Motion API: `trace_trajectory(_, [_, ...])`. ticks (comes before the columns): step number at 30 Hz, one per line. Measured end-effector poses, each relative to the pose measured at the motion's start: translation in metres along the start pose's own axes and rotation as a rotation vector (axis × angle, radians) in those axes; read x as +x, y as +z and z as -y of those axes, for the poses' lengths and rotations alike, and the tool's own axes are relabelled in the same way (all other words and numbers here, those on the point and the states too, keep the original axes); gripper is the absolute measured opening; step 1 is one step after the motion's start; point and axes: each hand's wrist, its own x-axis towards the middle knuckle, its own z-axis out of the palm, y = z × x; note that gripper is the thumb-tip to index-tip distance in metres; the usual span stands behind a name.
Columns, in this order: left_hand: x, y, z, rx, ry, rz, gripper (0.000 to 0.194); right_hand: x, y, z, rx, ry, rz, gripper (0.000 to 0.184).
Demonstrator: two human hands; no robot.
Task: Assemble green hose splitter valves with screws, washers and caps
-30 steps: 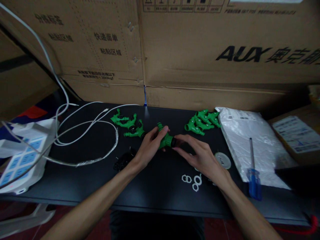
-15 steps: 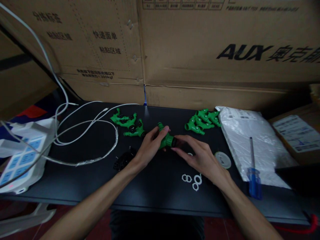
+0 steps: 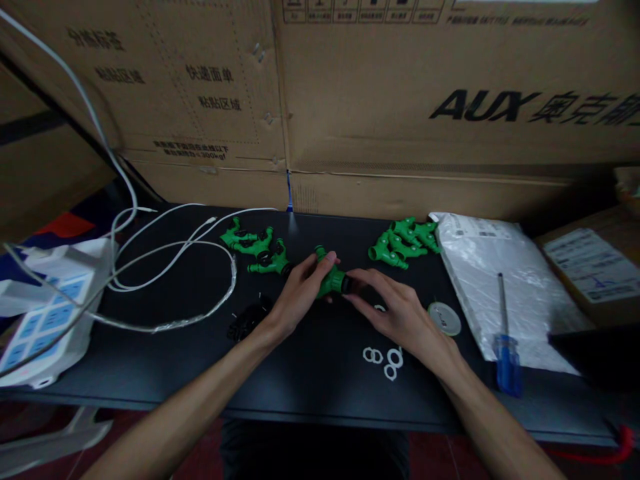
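My left hand (image 3: pixel 299 293) is wrapped round a green plastic hose connector (image 3: pixel 329 279) at the middle of the black table (image 3: pixel 165 360). My right hand (image 3: pixel 395 310) pinches a black ring (image 3: pixel 347 285) at the connector's right end, fingers pressed together on it. Several white washers (image 3: pixel 384 357) lie just below my right wrist. A pile of small black parts (image 3: pixel 246 320) sits beside my left wrist.
Green connectors lie in two groups, one (image 3: pixel 255 248) left of my hands, another (image 3: pixel 403 241) right. A blue-handled screwdriver (image 3: pixel 505 340) rests on a plastic bag (image 3: pixel 505 280). White cables (image 3: pixel 165 267) loop at left. A round disc (image 3: pixel 444 319) lies near my right hand. Cardboard boxes (image 3: pixel 380 107) wall the back.
Both hands stay on the connector with only slight finger shifts at the black ring. Nothing else on the table moved.
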Motion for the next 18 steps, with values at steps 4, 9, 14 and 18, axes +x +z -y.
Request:
trace_trajectory(4, [-0.0007,0.0002,0.0011,0.035,0.015,0.013,0.045,-0.0004,0.0007,0.001,-0.042,0.041,-0.017,0.028])
trace_trajectory(9, [-0.0019,0.001,0.0009,0.042,0.006,0.017,0.046,0.0021,-0.003,0.0037,-0.099,0.053,-0.022,0.022])
trace_trajectory(14, [-0.0024,0.0013,-0.0024,-0.018,-0.029,0.007,0.043,0.0023,-0.0023,0.0033,-0.05,0.007,-0.022,0.039])
trace_trajectory(18, [-0.002,0.0011,-0.0018,-0.019,-0.034,-0.002,0.043,-0.0002,0.001,0.0008,-0.021,0.003,-0.01,0.031])
